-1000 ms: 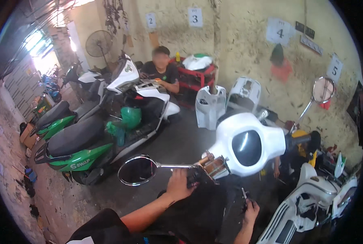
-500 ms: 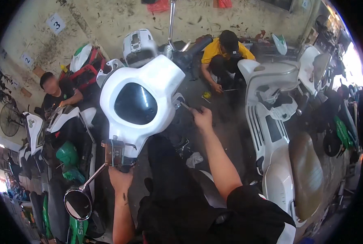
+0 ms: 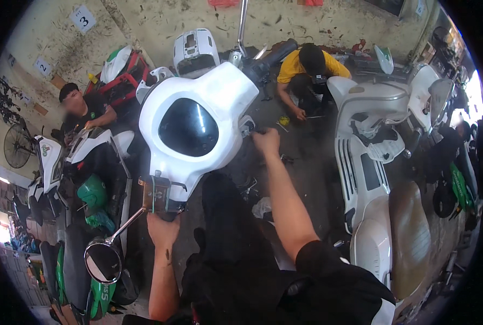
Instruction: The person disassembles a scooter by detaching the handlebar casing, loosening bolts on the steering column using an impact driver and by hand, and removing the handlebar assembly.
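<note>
Head view: we're at the white scooter handlebar cowl (image 3: pixel 198 127), centre-left of frame, dark oval opening facing up at us. Our left hand (image 3: pixel 163 230) sits low centre-left, closed round the left grip end just under the brake-lever block (image 3: pixel 157 194). Our right hand (image 3: pixel 267 142) is at centre frame, at the cowl's right edge; fingers curl toward it, but we can't tell whether they actually pinch anything.

Handling, as we judge it: the cowl is a rigid painted plastic shell, light on its own but tied to the steering column, so it moves as one stiff unit with the bars. Glossy paint, likely slippery and easy to scratch; thin edges could crack if levered. Best hold is the bar ends, not the shell rim. The round mirror (image 3: pixel 103 261) on its thin stalk at lower left sticks out and would swing wide with any turn.

Surroundings: green scooter (image 3: pixel 92 197) close on the left, nearest to the mirror. White scooter with tan seat (image 3: pixel 385 216) close on the right, beside our right forearm. Person in a yellow shirt (image 3: pixel 306 67) crouches on the floor at upper centre, just beyond the far bar end. Another person in black (image 3: pixel 81 111) sits at upper left. Small parts lie on the floor (image 3: pixel 306 162) near our right hand.
</note>
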